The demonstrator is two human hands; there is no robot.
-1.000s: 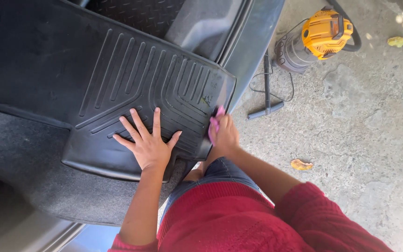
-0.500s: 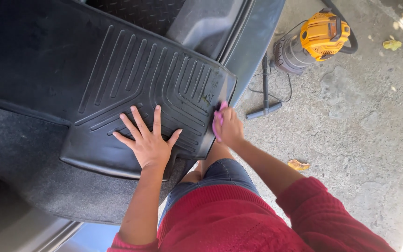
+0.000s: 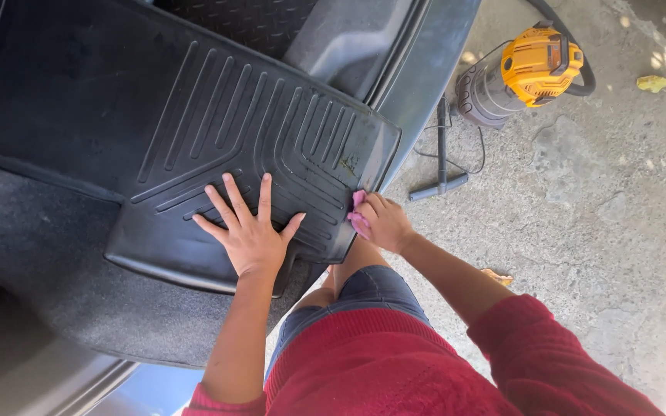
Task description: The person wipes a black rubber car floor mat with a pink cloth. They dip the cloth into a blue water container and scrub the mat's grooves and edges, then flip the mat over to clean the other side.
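A pink cloth (image 3: 358, 213) is gripped in the right hand (image 3: 383, 223) and pressed to the edge of the black floor mat (image 3: 217, 131) — the left hand (image 3: 250, 231) is laid flat, fingers spread, on the mat's ribbed surface. A yellow vacuum (image 3: 529, 73) is seen on the concrete ground (image 3: 595, 231), well apart.

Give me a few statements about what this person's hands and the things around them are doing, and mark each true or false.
1. The left hand lies flat with spread fingers on the black ribbed floor mat. True.
2. The right hand holds a blue sponge. False: it grips a pink cloth at the mat's edge.
3. A yellow-topped vacuum stands on the concrete ground. True.
4. The vacuum sits on the mat. False: it stands apart, outside the car.
5. The person wears a red top. True.
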